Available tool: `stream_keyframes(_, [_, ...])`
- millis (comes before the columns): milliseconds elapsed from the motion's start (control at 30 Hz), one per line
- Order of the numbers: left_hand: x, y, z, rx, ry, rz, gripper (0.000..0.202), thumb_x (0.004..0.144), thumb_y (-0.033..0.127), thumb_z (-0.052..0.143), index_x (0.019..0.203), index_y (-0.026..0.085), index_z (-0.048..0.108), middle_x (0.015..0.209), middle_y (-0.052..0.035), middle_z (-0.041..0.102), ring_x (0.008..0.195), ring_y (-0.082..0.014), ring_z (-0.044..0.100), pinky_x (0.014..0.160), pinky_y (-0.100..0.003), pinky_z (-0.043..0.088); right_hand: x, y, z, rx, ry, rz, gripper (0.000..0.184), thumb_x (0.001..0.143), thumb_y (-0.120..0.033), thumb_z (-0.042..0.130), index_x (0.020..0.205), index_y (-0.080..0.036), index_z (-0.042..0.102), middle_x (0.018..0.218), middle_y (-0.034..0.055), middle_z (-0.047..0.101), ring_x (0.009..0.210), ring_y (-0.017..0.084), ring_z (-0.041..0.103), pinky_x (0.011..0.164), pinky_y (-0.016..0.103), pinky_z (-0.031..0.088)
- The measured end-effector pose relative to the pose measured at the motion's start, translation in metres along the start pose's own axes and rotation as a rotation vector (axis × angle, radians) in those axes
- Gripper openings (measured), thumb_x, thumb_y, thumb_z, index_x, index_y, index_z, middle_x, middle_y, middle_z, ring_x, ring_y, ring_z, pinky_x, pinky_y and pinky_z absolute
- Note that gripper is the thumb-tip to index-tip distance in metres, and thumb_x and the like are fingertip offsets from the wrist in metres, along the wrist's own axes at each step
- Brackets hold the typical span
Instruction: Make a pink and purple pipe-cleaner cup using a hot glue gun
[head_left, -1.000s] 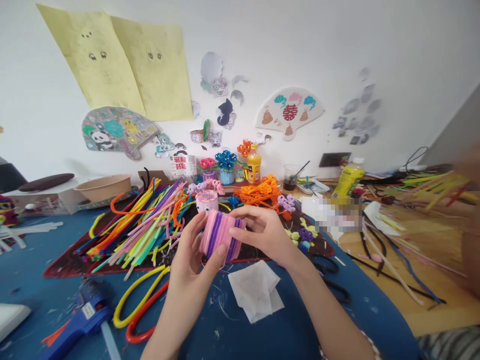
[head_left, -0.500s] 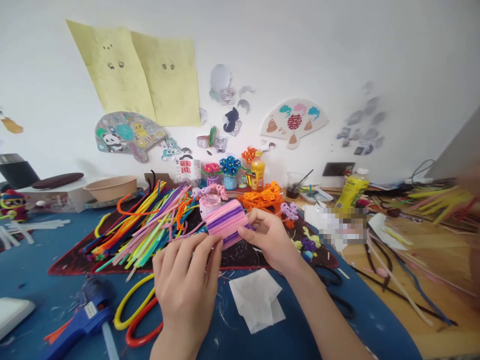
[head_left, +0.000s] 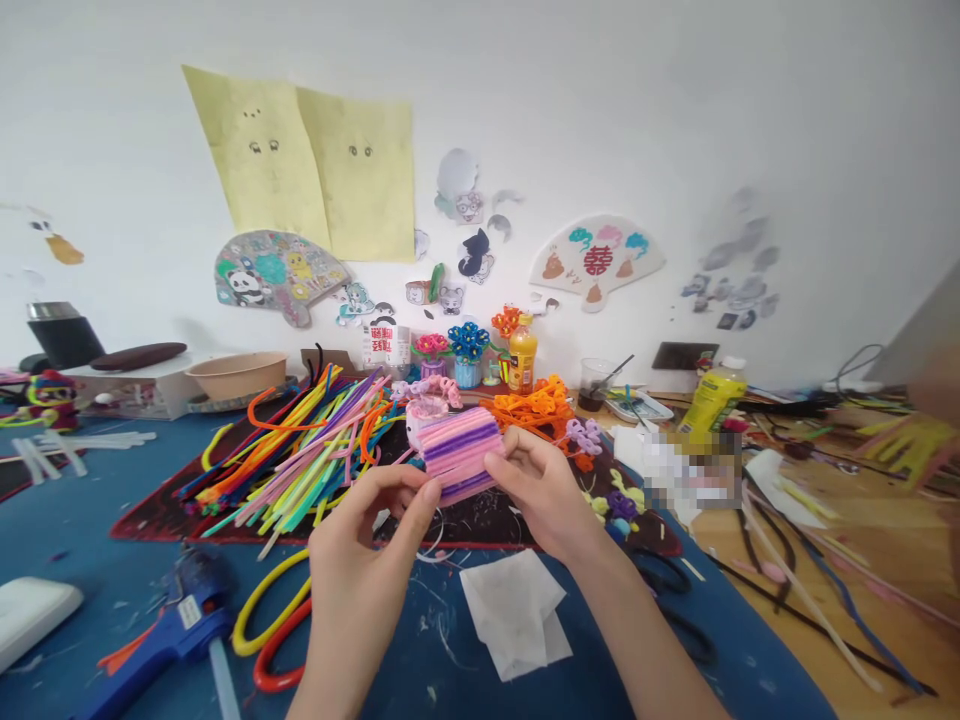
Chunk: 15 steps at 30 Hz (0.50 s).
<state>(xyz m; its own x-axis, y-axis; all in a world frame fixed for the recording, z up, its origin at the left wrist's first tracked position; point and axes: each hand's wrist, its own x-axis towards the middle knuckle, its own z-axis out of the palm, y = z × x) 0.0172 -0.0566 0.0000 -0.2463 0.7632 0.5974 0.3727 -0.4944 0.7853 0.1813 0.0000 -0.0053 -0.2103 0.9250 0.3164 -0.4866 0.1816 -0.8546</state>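
A pink and purple striped piece of pipe cleaners laid side by side [head_left: 463,448] is held up in the middle of the head view. My left hand [head_left: 375,540] pinches its lower left edge between thumb and fingers. At its right edge, my right hand [head_left: 541,485] grips it with thumb and fingertips. Just behind the piece stands a small pink pot [head_left: 421,412] with pale pink and lilac curls on top, partly hidden. A crumpled white tissue [head_left: 517,612] lies on the blue table mat below the hands.
Loose coloured pipe cleaners [head_left: 300,440] are heaped to the left. A blue glue gun [head_left: 187,610] lies front left beside yellow and red scissor handles [head_left: 251,620]. Orange pipe-cleaner flowers [head_left: 536,400], an orange drink bottle [head_left: 522,358] and a yellow bottle [head_left: 711,400] stand behind.
My left hand has turned, so its thumb now shows on the near side of the striped piece. The piece has tilted slightly. The whole view has shifted a little.
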Motion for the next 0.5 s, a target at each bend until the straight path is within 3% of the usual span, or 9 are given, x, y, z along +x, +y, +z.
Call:
stream_keyframes(367, [0.0082,0.0025,0.0002,-0.387,-0.070,-0.258,0.020,0.070,0.032,0.080,0.074,0.017,0.067,0.071,0.0012,0.062,0.065,-0.0086,0.056,0.059,-0.013,0.046,-0.0021,0.0012,-0.0002,0.077,-0.061,-0.018,0.035,0.069,-0.034,0.086,0.068,-0.017,0.055,0.071,-0.0026,0.057,0.068,0.010,0.049,0.067,0.022,0.039])
stream_keyframes(500, [0.0090,-0.0001,-0.0023,-0.396,-0.136,-0.257,0.019,0.073,0.032,0.078,0.074,0.018,0.067,0.071,0.0013,0.062,0.064,-0.0084,0.056,0.057,-0.013,0.046,-0.0014,-0.0005,-0.0005,0.076,-0.045,0.034,0.036,0.067,-0.037,0.087,0.069,-0.017,0.057,0.071,-0.0023,0.059,0.067,0.010,0.052,0.067,0.022,0.041])
